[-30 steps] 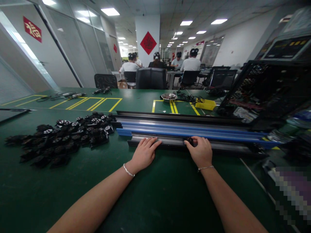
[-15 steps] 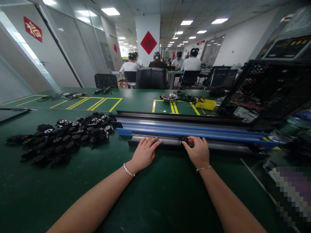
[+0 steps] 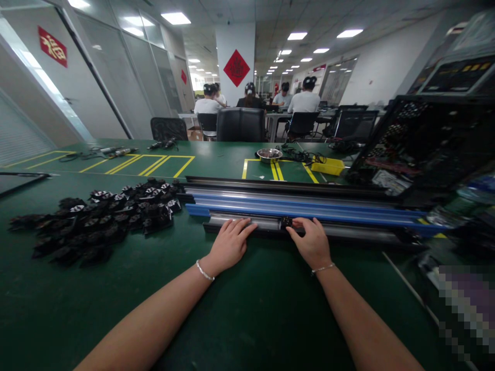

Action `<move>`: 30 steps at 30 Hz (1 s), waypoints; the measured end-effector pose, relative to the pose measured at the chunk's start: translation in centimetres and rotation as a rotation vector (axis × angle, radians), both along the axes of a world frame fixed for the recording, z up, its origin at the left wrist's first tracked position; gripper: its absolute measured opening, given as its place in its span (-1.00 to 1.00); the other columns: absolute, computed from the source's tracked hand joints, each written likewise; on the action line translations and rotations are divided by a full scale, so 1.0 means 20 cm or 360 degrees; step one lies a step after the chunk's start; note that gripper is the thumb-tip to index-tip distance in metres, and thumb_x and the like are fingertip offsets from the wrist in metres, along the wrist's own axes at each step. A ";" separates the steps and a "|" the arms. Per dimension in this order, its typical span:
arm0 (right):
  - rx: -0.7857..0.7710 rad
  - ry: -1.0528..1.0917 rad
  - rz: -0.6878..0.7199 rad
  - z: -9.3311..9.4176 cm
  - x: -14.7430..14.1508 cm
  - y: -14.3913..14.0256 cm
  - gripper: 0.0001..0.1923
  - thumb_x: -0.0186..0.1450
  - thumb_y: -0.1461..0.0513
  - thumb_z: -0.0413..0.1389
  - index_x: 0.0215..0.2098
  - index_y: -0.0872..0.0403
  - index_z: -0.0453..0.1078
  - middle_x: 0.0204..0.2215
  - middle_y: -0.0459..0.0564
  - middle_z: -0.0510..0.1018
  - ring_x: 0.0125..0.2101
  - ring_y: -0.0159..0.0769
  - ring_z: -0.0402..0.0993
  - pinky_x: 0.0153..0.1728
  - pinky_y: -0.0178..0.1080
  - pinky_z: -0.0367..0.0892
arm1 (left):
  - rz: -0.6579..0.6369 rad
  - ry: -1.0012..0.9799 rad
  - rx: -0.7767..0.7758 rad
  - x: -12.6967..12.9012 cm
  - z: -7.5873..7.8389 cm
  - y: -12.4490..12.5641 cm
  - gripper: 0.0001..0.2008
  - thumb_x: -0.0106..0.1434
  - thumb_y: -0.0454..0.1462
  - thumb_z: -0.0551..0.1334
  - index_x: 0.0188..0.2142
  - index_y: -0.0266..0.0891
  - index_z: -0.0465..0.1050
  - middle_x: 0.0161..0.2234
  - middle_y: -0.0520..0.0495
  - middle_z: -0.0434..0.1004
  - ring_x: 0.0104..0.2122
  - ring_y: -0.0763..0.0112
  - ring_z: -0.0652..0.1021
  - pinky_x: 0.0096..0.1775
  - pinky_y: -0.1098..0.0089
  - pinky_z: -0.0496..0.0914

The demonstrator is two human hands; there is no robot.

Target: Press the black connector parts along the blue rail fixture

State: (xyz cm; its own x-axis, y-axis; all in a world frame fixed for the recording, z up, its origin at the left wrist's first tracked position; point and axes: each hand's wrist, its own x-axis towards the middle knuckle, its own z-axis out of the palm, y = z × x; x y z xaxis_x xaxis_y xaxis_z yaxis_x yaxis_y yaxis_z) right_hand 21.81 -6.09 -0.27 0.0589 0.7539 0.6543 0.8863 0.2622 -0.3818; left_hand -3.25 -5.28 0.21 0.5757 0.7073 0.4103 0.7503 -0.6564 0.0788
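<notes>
A black rail [image 3: 266, 234] with a shiny grey channel lies crosswise in front of me. My left hand [image 3: 229, 242] rests on its left part, fingers stretched out and holding nothing. In the channel sits a small black part [image 3: 286, 222], near the middle of the rail. The thumb and fingers of my right hand [image 3: 312, 241] are closed at this part's right side; the contact is partly hidden. Close behind lie blue rails [image 3: 247, 208] and another black rail [image 3: 286, 185], roughly parallel. Left of the rails, a pile of similar black parts [image 3: 104, 221] is spread on the green table [image 3: 247, 319].
A metal bowl [image 3: 269, 154], cables [image 3: 299, 154] and a yellow tray [image 3: 328, 166] are at the table's far side. A large black case [image 3: 433, 144] stands at the right. Tools with cords [image 3: 112, 151] lie far left. Several people sit in the background.
My right hand has slid a little to the left along the rail, and the small black part has moved left with it. My left hand has stayed in place.
</notes>
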 end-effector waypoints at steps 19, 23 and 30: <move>-0.0240 -0.0132 0.0226 0.04 -0.03 -0.02 -0.76 0.29 0.18 -0.07 -0.18 0.04 0.38 -0.22 0.01 0.58 -0.20 -0.23 0.49 0.10 0.03 0.09 | 0.0019 0.0020 0.0004 0.00 0.01 -0.01 -0.48 0.23 -0.36 0.07 0.19 -0.09 0.18 0.17 -0.08 0.26 0.14 0.23 0.27 0.17 0.11 0.11; -0.0284 -0.0201 0.0273 0.04 -0.04 -0.02 -0.72 0.30 0.23 -0.11 -0.13 0.06 0.38 -0.15 0.02 0.56 -0.13 -0.24 0.45 0.10 -0.02 0.10 | 0.0025 0.0056 0.0006 0.01 0.02 -0.02 -0.47 0.24 -0.33 0.08 0.21 -0.05 0.14 0.19 -0.08 0.24 0.15 0.22 0.26 0.16 0.10 0.11; -0.0325 -0.0310 0.0365 0.04 -0.05 -0.02 -0.62 0.28 0.33 -0.17 -0.04 0.02 0.35 -0.08 -0.03 0.53 -0.07 -0.28 0.41 0.11 -0.03 0.07 | 0.0039 0.0086 0.0038 0.06 0.04 -0.06 -0.43 0.21 -0.16 0.18 0.21 0.10 0.13 0.29 -0.13 0.00 0.24 -0.03 0.08 0.11 -0.15 0.06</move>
